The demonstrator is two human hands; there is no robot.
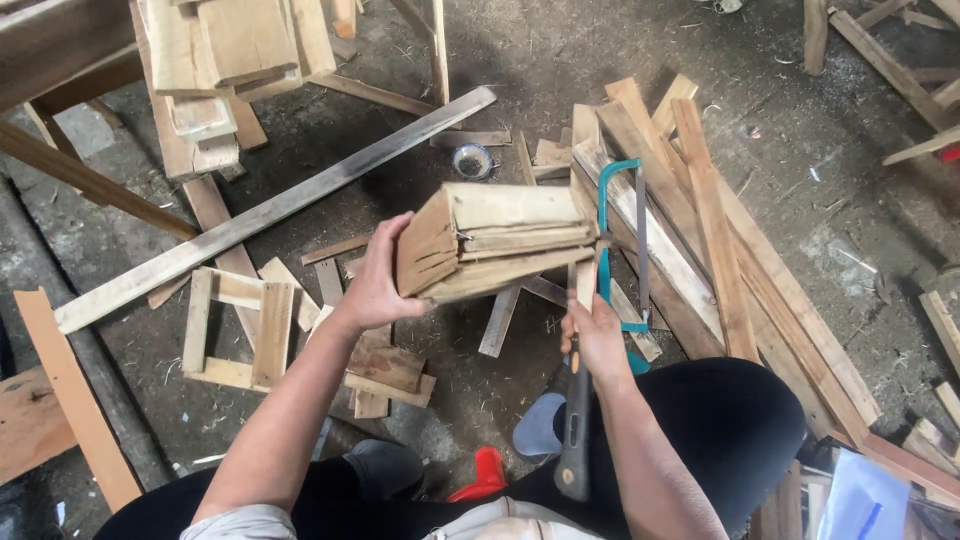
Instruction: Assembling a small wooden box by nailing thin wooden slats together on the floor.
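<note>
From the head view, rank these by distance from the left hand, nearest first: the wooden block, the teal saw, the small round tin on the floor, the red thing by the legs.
1. Wooden block: gripped by the left hand, right of it.
2. Small round tin and the red thing: tin above on the floor, red thing below; too close to call.
3. Teal saw: farthest right.

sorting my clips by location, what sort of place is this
Most likely a rough woodworking shop or carpentry yard. Offcuts and planks lie scattered over a dusty concrete floor, a teal-framed hacksaw rests on the boards, and the hands hold a bundle of wood pieces and a dark-handled tool.
</note>
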